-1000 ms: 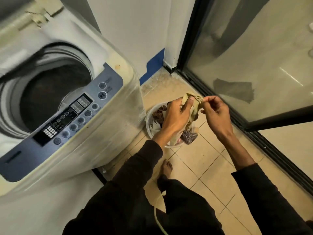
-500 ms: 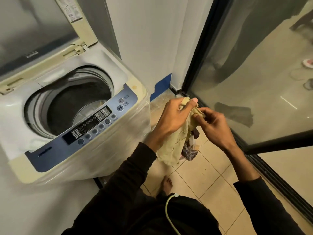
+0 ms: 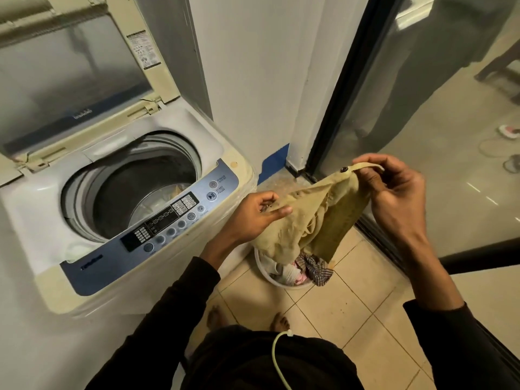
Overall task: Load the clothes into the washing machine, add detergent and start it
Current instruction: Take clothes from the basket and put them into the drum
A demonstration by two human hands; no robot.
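Both hands (image 3: 326, 201) pinch the khaki garment (image 3: 315, 220) stretched above the basket (image 3: 270, 277).

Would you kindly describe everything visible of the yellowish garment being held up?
The garment is pale khaki woven cloth, crumpled and hanging in folds. A dark button shows near its top corner, beside a narrow band. The right hand pinches that band; the left hand grips the other edge. It hangs above the laundry basket, its lower folds reaching the clothes there, beside the washing machine.
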